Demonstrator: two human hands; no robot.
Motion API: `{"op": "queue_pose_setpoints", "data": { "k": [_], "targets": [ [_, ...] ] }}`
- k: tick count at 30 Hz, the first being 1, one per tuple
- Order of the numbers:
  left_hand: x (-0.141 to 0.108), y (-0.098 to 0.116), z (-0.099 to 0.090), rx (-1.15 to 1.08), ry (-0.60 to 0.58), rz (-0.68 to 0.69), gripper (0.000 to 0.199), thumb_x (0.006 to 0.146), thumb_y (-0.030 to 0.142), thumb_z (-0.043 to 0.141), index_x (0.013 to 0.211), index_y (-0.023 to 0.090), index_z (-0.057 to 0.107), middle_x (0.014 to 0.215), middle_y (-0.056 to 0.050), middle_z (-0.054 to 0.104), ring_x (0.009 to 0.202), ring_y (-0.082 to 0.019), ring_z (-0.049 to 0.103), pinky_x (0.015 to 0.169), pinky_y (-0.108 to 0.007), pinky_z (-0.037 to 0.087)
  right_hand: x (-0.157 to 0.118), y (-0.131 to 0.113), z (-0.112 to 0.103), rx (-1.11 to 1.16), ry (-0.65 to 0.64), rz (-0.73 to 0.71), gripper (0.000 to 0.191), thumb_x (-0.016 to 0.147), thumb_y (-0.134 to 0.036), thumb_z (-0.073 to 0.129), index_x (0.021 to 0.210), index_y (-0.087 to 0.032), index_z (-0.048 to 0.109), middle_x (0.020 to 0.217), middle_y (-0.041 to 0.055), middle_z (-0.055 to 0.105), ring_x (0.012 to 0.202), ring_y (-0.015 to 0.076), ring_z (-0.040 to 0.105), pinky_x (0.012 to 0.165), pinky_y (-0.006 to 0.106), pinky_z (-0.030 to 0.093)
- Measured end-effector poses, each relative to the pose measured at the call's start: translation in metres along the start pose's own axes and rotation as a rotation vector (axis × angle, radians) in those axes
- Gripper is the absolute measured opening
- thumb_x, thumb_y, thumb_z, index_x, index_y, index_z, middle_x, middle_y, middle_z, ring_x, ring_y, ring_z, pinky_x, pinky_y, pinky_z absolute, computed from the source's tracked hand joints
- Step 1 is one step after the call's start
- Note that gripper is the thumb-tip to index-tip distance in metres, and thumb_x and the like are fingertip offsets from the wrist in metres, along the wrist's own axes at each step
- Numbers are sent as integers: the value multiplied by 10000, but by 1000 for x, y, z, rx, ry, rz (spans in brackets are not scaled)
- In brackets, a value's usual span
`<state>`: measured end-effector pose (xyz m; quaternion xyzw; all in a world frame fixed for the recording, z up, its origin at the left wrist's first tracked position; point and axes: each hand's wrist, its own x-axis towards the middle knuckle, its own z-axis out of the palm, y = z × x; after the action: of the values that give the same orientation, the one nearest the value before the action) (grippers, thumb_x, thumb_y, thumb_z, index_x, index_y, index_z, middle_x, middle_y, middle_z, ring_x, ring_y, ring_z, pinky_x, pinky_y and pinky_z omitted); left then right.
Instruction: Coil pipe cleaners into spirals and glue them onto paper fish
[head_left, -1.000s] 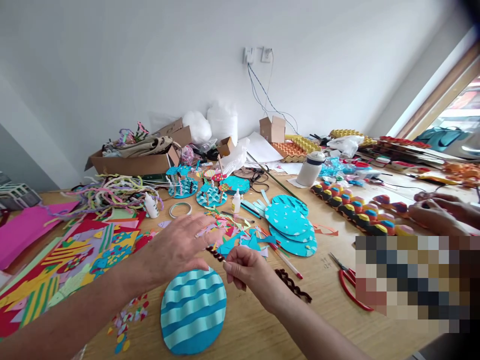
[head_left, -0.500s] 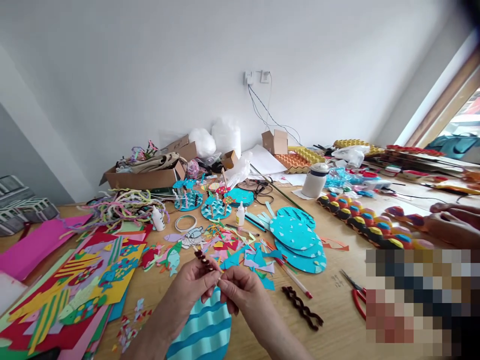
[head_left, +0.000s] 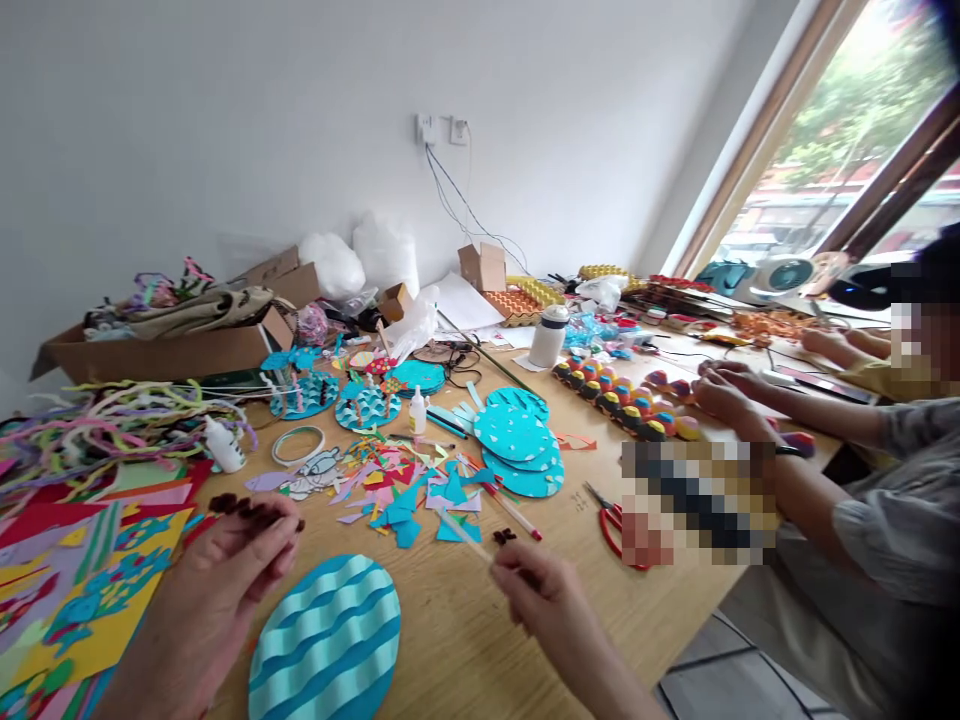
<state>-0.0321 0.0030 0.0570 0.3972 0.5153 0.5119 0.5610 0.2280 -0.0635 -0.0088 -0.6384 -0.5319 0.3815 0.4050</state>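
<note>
One stick [head_left: 465, 537] slants forward-left, right fingers [head_left: 517, 573] pinching; left fingers [head_left: 264, 548] grip brown coil [head_left: 231, 504].

And here we are, nothing that can be read for certain! On the light-brown wooden tabletop [head_left: 454, 625], right of the middle, there sit small, dark handwritten marks [head_left: 581, 503], too faint to make out. Over to the left, the white plastic squeeze bottle [head_left: 225, 447] carries small dark print, blurred past reading. Farther in, the upright translucent squeeze bottle [head_left: 418, 412] shows a yellowish label, its lettering simply too small.
</note>
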Motion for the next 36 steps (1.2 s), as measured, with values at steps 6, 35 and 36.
{"op": "queue_pose_setpoints", "data": {
  "k": [6, 35, 36],
  "targets": [
    [0, -28, 12, 250, -174, 44, 288, 605, 426, 706, 741, 196, 601, 470, 65, 480, 437, -89, 424, 397, -169, 347, -9, 51, -76, -641, 413, 56, 229, 832, -315, 386, 766, -196, 570, 814, 92, 635, 748, 236, 591, 635, 322, 410],
    [2, -40, -11, 568, -120, 231, 138, 620, 101, 491, 703, 183, 566, 666, -7, 597, 671, -190, 556, 623, -285, 413, 40, -98, 114, -54, -273, -448, 204, 636, -37, 611, 761, -193, 569, 791, -7, 546, 698, 125, 506, 598, 230, 393],
    [1, -38, -12, 613, -97, 230, 155, 617, 91, 483, 703, 183, 574, 674, -13, 609, 677, -197, 562, 628, -289, 410, 43, -99, 118, -68, -268, -465, 184, 636, -31, 605, 716, -192, 568, 764, -12, 538, 693, 124, 498, 605, 234, 385]
  ]
}}
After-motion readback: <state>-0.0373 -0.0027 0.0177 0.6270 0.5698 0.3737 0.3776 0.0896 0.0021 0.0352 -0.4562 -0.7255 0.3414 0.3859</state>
